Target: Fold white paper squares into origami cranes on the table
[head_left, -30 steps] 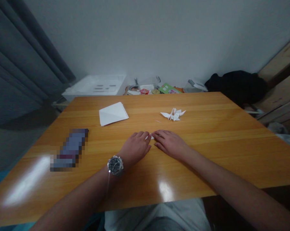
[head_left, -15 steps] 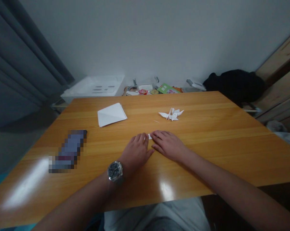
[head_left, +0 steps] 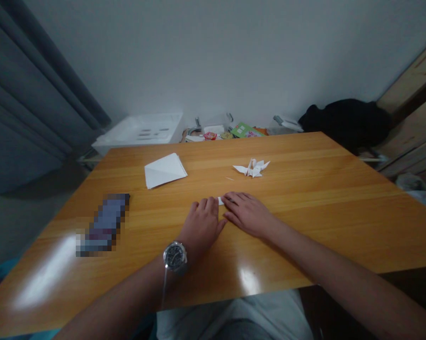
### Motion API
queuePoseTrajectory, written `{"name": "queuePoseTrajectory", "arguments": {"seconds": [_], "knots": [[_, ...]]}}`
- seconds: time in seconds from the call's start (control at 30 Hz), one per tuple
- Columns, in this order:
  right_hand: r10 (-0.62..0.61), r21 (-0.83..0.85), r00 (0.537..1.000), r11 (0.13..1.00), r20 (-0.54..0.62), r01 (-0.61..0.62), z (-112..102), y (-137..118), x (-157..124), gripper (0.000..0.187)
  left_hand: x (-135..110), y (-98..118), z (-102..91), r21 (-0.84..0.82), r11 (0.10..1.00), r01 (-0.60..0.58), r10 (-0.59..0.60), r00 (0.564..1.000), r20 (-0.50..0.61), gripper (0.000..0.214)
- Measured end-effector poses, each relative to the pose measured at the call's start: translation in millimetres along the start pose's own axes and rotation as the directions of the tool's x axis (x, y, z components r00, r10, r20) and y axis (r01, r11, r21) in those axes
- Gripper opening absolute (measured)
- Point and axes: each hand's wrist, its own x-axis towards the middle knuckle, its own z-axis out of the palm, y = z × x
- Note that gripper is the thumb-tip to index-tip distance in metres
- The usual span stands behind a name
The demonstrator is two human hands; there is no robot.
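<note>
Both my hands lie flat side by side on the wooden table [head_left: 322, 189], pressing down a small white piece of paper [head_left: 220, 200] of which only a corner shows between the fingertips. My left hand [head_left: 203, 224], with a metal wristwatch [head_left: 175, 256], has its fingers stretched forward. My right hand [head_left: 246, 212] lies flat too, fingers pointing left toward the paper. A finished white paper crane [head_left: 252, 168] sits farther back. A folded white sheet [head_left: 164, 170] lies at the back left.
A blurred dark flat object [head_left: 104, 224] lies on the table's left side. Behind the table stand a white plastic box [head_left: 140, 130], small colourful items [head_left: 230, 131] and a black bag [head_left: 343, 123]. Grey curtain on the left, wooden furniture on the right.
My left hand has slid slightly back toward me and its fingers have flattened; the visible bit of paper has shrunk. The right hand has barely moved.
</note>
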Motion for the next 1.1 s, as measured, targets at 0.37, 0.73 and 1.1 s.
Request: {"name": "queuePoseTrajectory", "arguments": {"seconds": [0.37, 0.73, 1.1], "knots": [[-0.03, 0.022, 0.996, 0.999, -0.08, 0.031, 8, 8, 1, 0.039, 10, -31, 4.1, -0.315, 0.949, 0.004, -0.031, 0.996, -0.082, 0.037], [0.043, 0.351, 0.972, 0.935, -0.23, 0.042, 23, 24, 7, 0.017, 26, -32, 22.0, -0.484, 0.874, -0.047, -0.036, 0.986, -0.161, 0.019], [0.374, 0.678, 0.891, 0.727, -0.26, -0.107, 19, 25, 8, 0.022, 28, -34, 21.3, -0.799, 0.6, 0.033, -0.221, 0.967, -0.126, 0.014]]}}
